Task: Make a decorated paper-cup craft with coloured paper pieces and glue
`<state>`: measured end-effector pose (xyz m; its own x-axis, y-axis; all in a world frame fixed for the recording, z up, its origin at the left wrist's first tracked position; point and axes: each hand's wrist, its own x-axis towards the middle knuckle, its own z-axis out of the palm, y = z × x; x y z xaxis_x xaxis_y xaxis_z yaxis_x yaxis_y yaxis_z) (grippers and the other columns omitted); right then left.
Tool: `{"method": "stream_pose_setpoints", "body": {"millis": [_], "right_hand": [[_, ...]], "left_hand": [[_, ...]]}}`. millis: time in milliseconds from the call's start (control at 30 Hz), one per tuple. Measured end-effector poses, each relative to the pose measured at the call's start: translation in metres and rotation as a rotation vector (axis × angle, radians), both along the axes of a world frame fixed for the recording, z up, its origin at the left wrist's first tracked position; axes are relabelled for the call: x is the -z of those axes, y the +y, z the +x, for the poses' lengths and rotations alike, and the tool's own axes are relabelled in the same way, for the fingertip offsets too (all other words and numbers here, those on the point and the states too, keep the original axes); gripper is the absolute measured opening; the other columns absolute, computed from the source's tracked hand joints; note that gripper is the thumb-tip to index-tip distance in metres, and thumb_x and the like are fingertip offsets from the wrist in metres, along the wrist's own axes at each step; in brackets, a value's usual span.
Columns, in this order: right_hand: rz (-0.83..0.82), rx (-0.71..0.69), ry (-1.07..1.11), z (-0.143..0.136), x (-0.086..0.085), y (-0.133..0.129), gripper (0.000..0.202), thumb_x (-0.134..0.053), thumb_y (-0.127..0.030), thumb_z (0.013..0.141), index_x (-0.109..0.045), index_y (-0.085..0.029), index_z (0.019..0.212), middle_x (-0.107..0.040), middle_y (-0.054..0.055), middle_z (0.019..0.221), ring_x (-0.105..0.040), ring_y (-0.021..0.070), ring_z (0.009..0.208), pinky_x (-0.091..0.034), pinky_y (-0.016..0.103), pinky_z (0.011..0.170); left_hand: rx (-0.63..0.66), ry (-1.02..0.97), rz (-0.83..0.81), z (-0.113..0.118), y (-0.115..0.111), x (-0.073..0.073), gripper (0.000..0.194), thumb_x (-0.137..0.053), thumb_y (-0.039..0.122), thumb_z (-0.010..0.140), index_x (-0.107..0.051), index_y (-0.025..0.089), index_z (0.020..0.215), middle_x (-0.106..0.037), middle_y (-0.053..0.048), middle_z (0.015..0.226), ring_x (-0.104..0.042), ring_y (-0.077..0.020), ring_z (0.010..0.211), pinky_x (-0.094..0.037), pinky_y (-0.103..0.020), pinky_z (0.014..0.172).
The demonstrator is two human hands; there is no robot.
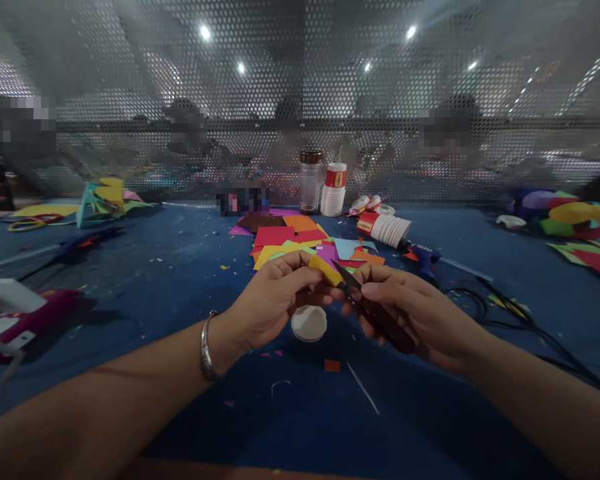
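Between the fingers of my left hand [280, 293] is a small folded piece of yellow paper [326, 271]. My right hand [405, 303] is closed around a pair of scissors [387, 327] with dark red handles. The dark blades are apart and lie at the right end of the yellow paper, one above it and the other partly hidden behind it. Below my hands a round white paper piece [309, 325] rests on the blue table. Near it lie an orange paper scrap [332, 365] and a thin white strip [363, 388].
Coloured paper sheets [275, 237] are piled beyond my hands. Behind them stand a clear jar [310, 183] and stacked paper cups [334, 190]; another cup stack [385, 228] lies sideways. A blue glue gun [423, 259] with black cable is at right, a magenta device [40, 320] at left.
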<state>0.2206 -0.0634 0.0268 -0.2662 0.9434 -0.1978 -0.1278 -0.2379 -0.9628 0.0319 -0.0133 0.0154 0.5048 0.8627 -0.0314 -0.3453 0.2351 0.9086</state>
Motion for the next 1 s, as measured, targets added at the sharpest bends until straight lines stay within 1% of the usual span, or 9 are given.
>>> {"method": "stream_pose_setpoints", "body": {"millis": [167,267,333,400,533,700,800,1000], "right_hand": [[0.006,-0.016,-0.002,-0.0027,0.0025,0.0006,0.028,-0.074,-0.043,0.081,-0.061,-0.018,0.085,-0.067,0.001,0.074,-0.056,0.0063,0.05,-0.041,0.014,0.04],[0.013,-0.022,-0.05,-0.0033,0.0046,0.0003,0.034,-0.07,-0.051,0.084,-0.06,-0.018,0.085,-0.066,0.001,0.069,-0.049,0.0051,0.044,-0.031,0.014,0.033],[0.004,-0.012,-0.075,-0.0032,0.0059,-0.0003,0.037,-0.065,-0.054,0.086,-0.059,-0.018,0.084,-0.061,-0.001,0.061,-0.042,0.0034,0.039,-0.022,0.013,0.032],[-0.003,-0.017,-0.078,-0.003,0.0068,-0.0008,0.039,-0.063,-0.056,0.087,-0.06,-0.017,0.084,-0.055,-0.004,0.057,-0.035,0.0019,0.038,-0.017,0.013,0.032],[-0.02,-0.012,-0.066,-0.0032,0.0066,-0.0018,0.041,-0.064,-0.058,0.086,-0.058,-0.017,0.082,-0.05,-0.006,0.056,-0.03,0.0012,0.039,-0.015,0.013,0.033],[-0.035,-0.001,-0.056,-0.0044,0.0053,-0.0042,0.043,-0.067,-0.059,0.082,-0.059,-0.017,0.08,-0.047,-0.006,0.056,-0.028,0.0017,0.039,-0.013,0.013,0.033],[-0.044,-0.007,-0.036,-0.0047,0.0053,-0.0042,0.042,-0.069,-0.057,0.081,-0.059,-0.017,0.078,-0.044,-0.006,0.056,-0.025,0.0018,0.04,-0.012,0.014,0.034],[-0.067,-0.032,-0.016,-0.0032,0.006,-0.0022,0.037,-0.07,-0.052,0.081,-0.058,-0.018,0.079,-0.042,-0.008,0.056,-0.022,0.0019,0.041,-0.011,0.014,0.035]], "left_hand": [[-0.016,0.0,-0.017,0.0012,-0.001,-0.002,0.003,-0.064,0.01,0.078,-0.065,0.013,0.079,-0.073,-0.004,0.074,-0.069,-0.0106,0.064,-0.054,-0.02,0.065],[-0.019,-0.007,-0.008,0.001,-0.002,-0.0026,0.003,-0.065,0.01,0.077,-0.065,0.013,0.077,-0.073,-0.003,0.074,-0.068,-0.0101,0.063,-0.055,-0.021,0.067],[-0.01,-0.009,-0.001,0.0009,-0.0025,-0.0021,0.003,-0.067,0.011,0.077,-0.066,0.013,0.078,-0.074,-0.004,0.076,-0.069,-0.011,0.064,-0.055,-0.023,0.068],[0.005,-0.017,0.01,0.0009,-0.0024,-0.0008,0.003,-0.068,0.011,0.077,-0.066,0.013,0.078,-0.074,-0.004,0.076,-0.07,-0.0122,0.065,-0.056,-0.024,0.069],[0.003,-0.008,0.034,0.0013,-0.0011,0.0016,0.003,-0.067,0.012,0.077,-0.065,0.014,0.078,-0.074,-0.004,0.076,-0.071,-0.0124,0.066,-0.056,-0.024,0.07],[0.016,0.086,0.07,0.0014,-0.0002,0.0008,0.004,-0.062,0.011,0.078,-0.064,0.014,0.075,-0.075,-0.006,0.075,-0.071,-0.014,0.068,-0.055,-0.024,0.071],[0.012,0.132,0.082,0.0015,-0.0005,0.0009,0.005,-0.062,0.01,0.076,-0.065,0.015,0.075,-0.075,-0.006,0.073,-0.071,-0.0139,0.068,-0.053,-0.022,0.067],[0.024,0.146,0.081,0.0012,0.001,0.0026,0.004,-0.065,0.01,0.072,-0.067,0.014,0.072,-0.074,-0.005,0.071,-0.068,-0.0124,0.064,-0.051,-0.02,0.061]]}}
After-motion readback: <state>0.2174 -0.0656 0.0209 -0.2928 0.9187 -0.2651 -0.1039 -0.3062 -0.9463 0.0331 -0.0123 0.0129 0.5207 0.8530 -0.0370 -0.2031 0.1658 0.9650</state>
